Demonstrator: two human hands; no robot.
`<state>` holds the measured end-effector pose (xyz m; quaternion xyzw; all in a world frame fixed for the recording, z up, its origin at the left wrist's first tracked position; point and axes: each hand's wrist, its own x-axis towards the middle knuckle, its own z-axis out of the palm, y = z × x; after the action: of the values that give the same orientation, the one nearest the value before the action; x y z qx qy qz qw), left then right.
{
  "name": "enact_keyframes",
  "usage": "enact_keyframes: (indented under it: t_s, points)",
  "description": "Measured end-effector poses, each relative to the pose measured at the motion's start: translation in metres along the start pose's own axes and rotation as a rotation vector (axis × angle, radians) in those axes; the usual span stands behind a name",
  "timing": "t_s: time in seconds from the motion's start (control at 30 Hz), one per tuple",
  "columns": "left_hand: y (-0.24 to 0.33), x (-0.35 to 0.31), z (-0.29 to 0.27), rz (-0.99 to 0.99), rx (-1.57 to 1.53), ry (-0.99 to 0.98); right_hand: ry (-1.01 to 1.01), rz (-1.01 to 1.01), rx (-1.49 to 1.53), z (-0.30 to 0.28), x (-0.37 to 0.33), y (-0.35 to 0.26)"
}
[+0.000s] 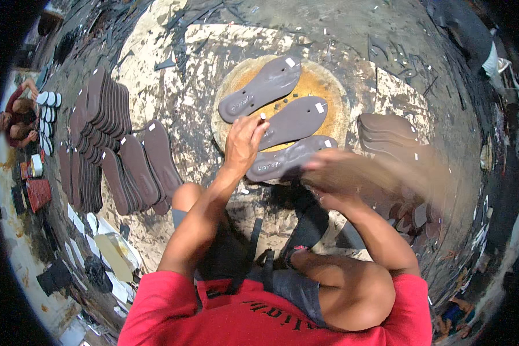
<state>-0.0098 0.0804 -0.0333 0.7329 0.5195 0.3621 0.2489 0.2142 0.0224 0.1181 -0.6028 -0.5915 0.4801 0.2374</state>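
My left hand [243, 144] is closed over the middle shoe sole [297, 120], gripping a short rod with a pale round end [263, 116]; its lower end is hidden by my fingers. My right hand [327, 176] is over the right end of the nearest sole [285, 160], closed on a long brown club-like tool [398, 179] that motion smears out to the right. A third sole [262, 86] lies farther away. All three are grey-brown with small white stickers and rest on a round yellowish block [334, 86]. The far and middle soles show dark holes.
Several stacks of brown soles [106, 106] stand at the left, with more soles [144, 164] leaning nearer. Another pile of soles [386, 130] is at the right, partly behind the blur. Dark scraps [166, 62] litter the floor. Another person [22, 115] sits far left beside white soles [48, 112].
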Motion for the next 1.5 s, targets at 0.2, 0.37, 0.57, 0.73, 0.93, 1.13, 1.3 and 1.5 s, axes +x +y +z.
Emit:
enact_keyframes:
  t_s: [0.2,0.37,0.57,0.73,0.93,1.13,1.3,1.5]
  points:
    - [0.004,0.011,-0.002,0.092,0.059,-0.041,-0.468,0.486,0.556,0.022,0.005,0.115]
    - [0.026,0.005,-0.007,-0.583,-0.676,0.233,-0.304,0.503,0.387,0.035,-0.011,0.131]
    - [0.026,-0.014,0.0,-0.387,-0.441,0.011,-0.313,0.443,0.609,0.026,-0.015,0.118]
    - [0.029,-0.013,0.0,-0.313,-0.186,-0.01,-0.132,0.177,0.614,-0.057,-0.037,-0.016]
    - [0.018,-0.022,0.004,-0.032,-0.048,0.003,0.229,-0.479,0.681,-0.039,-0.054,-0.039]
    - [0.012,-0.022,0.007,0.068,0.189,-0.132,-0.301,0.209,0.124,0.033,-0.032,0.118]
    - [0.038,0.002,-0.004,-0.47,-0.679,0.302,-0.158,0.239,0.351,0.036,-0.051,0.148]
    - [0.058,-0.035,-0.001,-0.574,-0.339,-0.093,-0.275,0.458,0.598,0.035,-0.055,0.137]
